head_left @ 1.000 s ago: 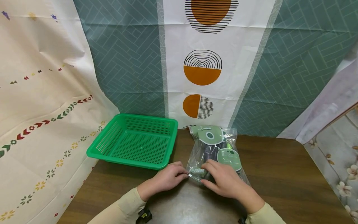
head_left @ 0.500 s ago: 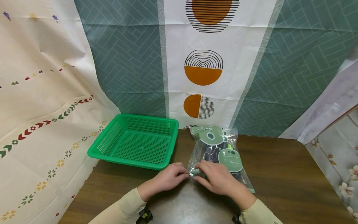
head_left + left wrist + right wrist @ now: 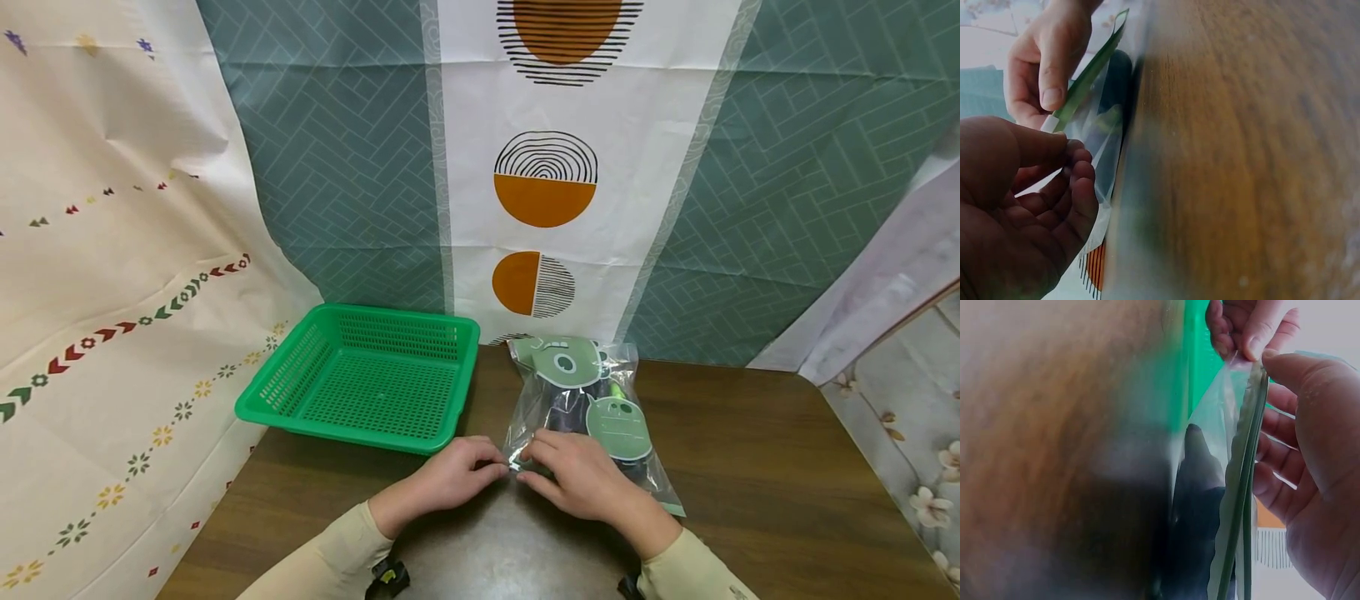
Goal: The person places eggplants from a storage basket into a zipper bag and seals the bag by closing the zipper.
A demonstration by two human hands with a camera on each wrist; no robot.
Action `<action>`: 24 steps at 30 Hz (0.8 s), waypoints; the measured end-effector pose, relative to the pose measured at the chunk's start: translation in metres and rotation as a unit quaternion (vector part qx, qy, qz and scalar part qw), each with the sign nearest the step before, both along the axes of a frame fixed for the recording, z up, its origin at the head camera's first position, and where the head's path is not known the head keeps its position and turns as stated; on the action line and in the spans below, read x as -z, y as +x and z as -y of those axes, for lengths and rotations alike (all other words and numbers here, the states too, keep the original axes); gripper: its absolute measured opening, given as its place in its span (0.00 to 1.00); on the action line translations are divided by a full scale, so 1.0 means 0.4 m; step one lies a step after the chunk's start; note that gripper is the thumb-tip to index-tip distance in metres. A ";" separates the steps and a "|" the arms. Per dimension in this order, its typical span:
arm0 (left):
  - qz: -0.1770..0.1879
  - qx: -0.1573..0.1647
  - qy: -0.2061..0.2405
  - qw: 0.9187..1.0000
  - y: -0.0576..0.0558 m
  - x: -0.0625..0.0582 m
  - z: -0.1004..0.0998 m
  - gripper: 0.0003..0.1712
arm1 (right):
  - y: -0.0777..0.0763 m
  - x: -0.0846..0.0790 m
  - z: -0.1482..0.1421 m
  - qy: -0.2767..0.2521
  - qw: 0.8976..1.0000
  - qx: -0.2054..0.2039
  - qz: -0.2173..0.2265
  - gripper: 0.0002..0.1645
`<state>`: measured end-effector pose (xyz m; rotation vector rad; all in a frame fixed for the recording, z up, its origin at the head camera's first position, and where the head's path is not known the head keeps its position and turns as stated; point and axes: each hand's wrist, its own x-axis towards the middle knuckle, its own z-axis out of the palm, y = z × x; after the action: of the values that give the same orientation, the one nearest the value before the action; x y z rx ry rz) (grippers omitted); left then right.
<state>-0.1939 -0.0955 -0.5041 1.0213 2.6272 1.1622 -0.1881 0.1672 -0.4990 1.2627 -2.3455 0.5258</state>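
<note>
A clear zip bag (image 3: 618,427) with green cartoon prints lies on the table and holds dark, long things (image 3: 1194,506), their kind unclear through the plastic. My left hand (image 3: 461,473) pinches the bag's near left corner between thumb and fingers. Close beside it, my right hand (image 3: 577,479) pinches the bag's green zip edge (image 3: 1244,469), its thumb at the same corner. A small white slider (image 3: 1049,124) shows on that edge between the two hands in the left wrist view. The zip edge stands up from the table in both wrist views.
A green plastic basket (image 3: 337,435) stands left of the bag, close to my left hand. The brown wooden table (image 3: 750,467) extends to the right. A patterned cloth (image 3: 517,200) hangs behind the table, and a cream cloth (image 3: 150,333) borders the left side.
My right hand has slid left along the bag's near edge until close to my left hand, uncovering the bag's near right corner. The left hand has stayed at its corner.
</note>
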 end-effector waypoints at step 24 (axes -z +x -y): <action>0.010 0.008 0.024 1.000 0.000 -0.004 0.001 0.07 | -0.005 0.018 0.022 -0.014 1.000 -0.004 -0.022 0.07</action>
<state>-0.1938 -0.0960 -0.5027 1.0309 2.5845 1.2299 -0.1900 0.1586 -0.5062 1.2589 -2.2907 0.5268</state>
